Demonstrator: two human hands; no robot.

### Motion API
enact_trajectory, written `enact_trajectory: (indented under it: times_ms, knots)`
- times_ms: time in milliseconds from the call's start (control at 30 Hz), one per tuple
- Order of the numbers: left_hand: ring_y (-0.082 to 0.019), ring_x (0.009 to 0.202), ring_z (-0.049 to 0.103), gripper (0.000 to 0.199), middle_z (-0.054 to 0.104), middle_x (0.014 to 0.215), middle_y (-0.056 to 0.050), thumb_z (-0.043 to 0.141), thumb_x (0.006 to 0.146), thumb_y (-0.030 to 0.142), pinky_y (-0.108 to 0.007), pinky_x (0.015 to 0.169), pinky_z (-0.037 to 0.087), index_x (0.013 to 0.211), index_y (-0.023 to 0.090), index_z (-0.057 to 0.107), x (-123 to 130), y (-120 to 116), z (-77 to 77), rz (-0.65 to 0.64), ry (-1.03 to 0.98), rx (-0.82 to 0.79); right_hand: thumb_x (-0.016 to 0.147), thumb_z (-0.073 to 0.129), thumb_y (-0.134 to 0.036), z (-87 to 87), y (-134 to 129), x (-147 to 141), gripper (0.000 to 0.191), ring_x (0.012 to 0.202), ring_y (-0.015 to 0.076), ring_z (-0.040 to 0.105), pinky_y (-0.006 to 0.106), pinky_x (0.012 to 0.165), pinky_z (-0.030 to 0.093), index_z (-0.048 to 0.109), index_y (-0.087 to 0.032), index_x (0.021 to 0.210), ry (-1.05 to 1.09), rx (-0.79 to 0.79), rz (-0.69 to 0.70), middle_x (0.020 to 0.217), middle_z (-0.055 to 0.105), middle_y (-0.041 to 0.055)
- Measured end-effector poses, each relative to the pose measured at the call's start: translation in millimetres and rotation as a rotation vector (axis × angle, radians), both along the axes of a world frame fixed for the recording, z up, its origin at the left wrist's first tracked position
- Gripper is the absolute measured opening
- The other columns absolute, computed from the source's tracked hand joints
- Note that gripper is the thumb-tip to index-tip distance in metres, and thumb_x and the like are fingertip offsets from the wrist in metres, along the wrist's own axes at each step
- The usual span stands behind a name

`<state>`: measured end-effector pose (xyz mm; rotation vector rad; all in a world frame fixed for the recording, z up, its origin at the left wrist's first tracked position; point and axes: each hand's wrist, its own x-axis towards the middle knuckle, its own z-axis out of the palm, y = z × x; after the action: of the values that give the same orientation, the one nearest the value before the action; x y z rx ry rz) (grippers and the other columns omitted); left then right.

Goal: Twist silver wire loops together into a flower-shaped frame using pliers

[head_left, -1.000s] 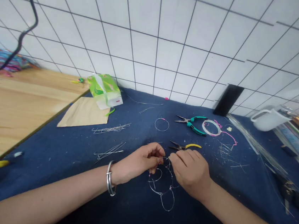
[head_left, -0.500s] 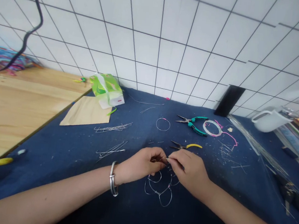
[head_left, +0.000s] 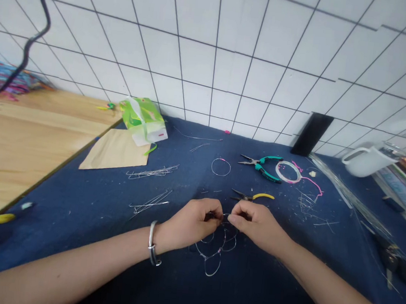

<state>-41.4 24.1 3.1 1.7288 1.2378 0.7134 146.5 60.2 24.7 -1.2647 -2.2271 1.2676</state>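
Note:
Both hands meet near the middle of the dark blue cloth (head_left: pixel 104 267). My left hand (head_left: pixel 195 221) pinches the upper part of a looped wire piece (head_left: pixel 206 257), thumb against fingertips. Opposite it, my right hand (head_left: pixel 255 223) pinches a stretch of the same thin wire, a small gap apart from the left fingertips. Several round wire loops with tiny pink beads at their joins hang below the fingers. The exact grip points are partly hidden. Just beyond my right hand lie yellow-handled pliers (head_left: pixel 263 196), and a single wire ring (head_left: pixel 220 167) with pink beads lies farther back.
Teal-handled pliers (head_left: pixel 261 167) and a ring-shaped bead dish (head_left: pixel 288 172) lie at back right. Bent wires (head_left: pixel 152 172) lie left. A brown paper sheet (head_left: pixel 116 152), green tissue pack (head_left: pixel 144 119), white mug (head_left: pixel 365 160) and black block (head_left: pixel 311 134) stand around the edges.
My hands have drawn slightly apart, my right hand turning a little. The wire loops below have swung slightly left and up. The view has shifted a little.

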Motion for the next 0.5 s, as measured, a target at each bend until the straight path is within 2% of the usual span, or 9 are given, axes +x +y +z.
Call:
enact_trajectory:
  times_ms: [100, 167, 367, 500]
  knots:
    - [-0.009, 0.054, 0.045, 0.013, 0.055, 0.063, 0.003, 0.047, 0.072, 0.013, -0.020, 0.048, 0.032, 0.077, 0.018, 0.057, -0.3, -0.8, -1.5, -0.019, -0.001, -0.032, 0.079, 0.052, -0.026, -2.6, 1.7, 0.6, 0.012, 0.050, 0.0077, 0.044, 0.020, 0.048, 0.035, 0.054, -0.017, 0.071, 0.045, -0.129, -0.016, 0.055, 0.050, -0.0046]
    - [-0.009, 0.052, 0.044, 0.012, 0.054, 0.061, 0.003, 0.047, 0.073, 0.014, -0.020, 0.046, 0.031, 0.078, 0.018, 0.057, -0.4, -1.2, -1.3, -0.022, -0.011, -0.057, 0.078, 0.052, -0.026, -3.8, 2.2, 1.0, 0.011, 0.050, 0.0076, 0.046, 0.020, 0.049, 0.036, 0.054, -0.017, 0.072, 0.068, -0.158, -0.024, 0.056, 0.051, -0.0044]
    - [-0.008, 0.049, 0.045, 0.010, 0.054, 0.062, 0.003, 0.047, 0.075, 0.016, -0.020, 0.046, 0.032, 0.078, 0.018, 0.055, -1.0, -0.3, 2.5, -0.017, -0.061, -0.141, 0.077, 0.053, -0.027, -5.6, 3.3, 2.9, 0.015, 0.050, 0.0069, 0.040, 0.019, 0.047, 0.031, 0.052, -0.017, 0.065, 0.062, -0.109, -0.006, 0.055, 0.046, -0.0056]
    - [-0.008, 0.049, 0.047, 0.008, 0.054, 0.063, 0.003, 0.047, 0.077, 0.018, -0.020, 0.046, 0.033, 0.080, 0.018, 0.054, -1.4, 0.8, 1.9, -0.014, -0.070, -0.176, 0.079, 0.051, -0.027, -5.2, 3.1, 2.9, 0.014, 0.052, 0.0075, 0.042, 0.020, 0.049, 0.032, 0.055, -0.017, 0.069, 0.044, -0.096, 0.011, 0.057, 0.047, -0.0051]
